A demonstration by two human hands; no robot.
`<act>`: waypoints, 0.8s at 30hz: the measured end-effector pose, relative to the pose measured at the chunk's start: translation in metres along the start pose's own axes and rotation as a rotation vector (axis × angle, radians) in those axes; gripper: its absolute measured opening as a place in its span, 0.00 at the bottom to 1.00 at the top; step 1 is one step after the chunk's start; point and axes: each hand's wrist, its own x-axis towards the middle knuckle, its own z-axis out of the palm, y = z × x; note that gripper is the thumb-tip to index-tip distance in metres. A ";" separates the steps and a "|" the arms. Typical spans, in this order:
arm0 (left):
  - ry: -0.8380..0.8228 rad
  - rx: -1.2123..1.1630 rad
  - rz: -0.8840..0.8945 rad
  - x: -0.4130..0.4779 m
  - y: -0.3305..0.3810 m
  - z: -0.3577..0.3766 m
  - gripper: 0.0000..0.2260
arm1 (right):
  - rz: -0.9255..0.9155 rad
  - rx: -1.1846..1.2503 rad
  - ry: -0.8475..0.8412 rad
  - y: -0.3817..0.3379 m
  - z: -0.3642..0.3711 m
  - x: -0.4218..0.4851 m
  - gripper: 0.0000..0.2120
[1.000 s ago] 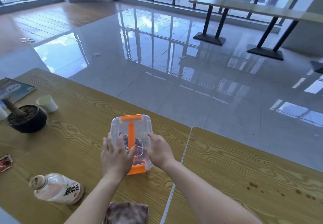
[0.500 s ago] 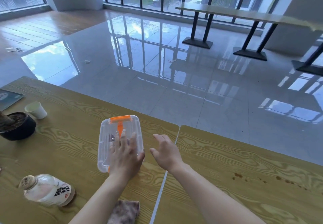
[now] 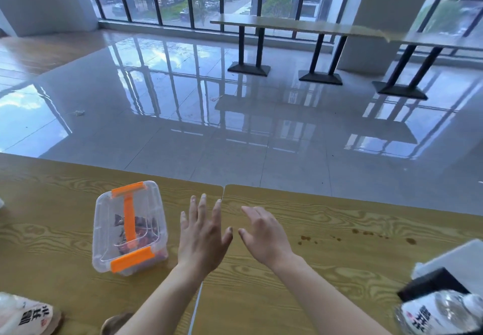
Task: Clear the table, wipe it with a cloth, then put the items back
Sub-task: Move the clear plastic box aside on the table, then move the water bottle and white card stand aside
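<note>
Fingers on both hands, left hand (image 3: 202, 238) and right hand (image 3: 264, 235), are spread and empty. The clear plastic box with orange latches (image 3: 129, 227) sits just left of the left hand, long axis pointing away.

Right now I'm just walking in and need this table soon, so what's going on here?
A person is partway through tidying two wooden tables pushed together. Both hands, the left hand and right hand, hover open above the seam, holding nothing. A clear plastic box with orange latches sits closed beside the left hand. Brown stains mark the right table, so no wiping shows there yet. A bottle lies at the near left edge.
</note>
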 end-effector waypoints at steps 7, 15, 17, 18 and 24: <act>-0.021 -0.019 0.161 -0.006 0.076 0.010 0.32 | 0.118 -0.040 0.091 0.062 -0.044 -0.056 0.27; -0.059 -0.097 0.344 -0.025 0.163 0.025 0.31 | 0.266 -0.050 0.188 0.120 -0.080 -0.136 0.27; -0.082 -0.104 0.398 -0.032 0.183 0.029 0.31 | 0.305 -0.045 0.214 0.132 -0.086 -0.157 0.26; -0.086 -0.111 0.424 -0.036 0.192 0.031 0.31 | 0.327 -0.041 0.226 0.137 -0.089 -0.167 0.26; -0.122 -0.175 0.548 -0.056 0.246 0.039 0.32 | 0.459 -0.038 0.301 0.170 -0.098 -0.224 0.25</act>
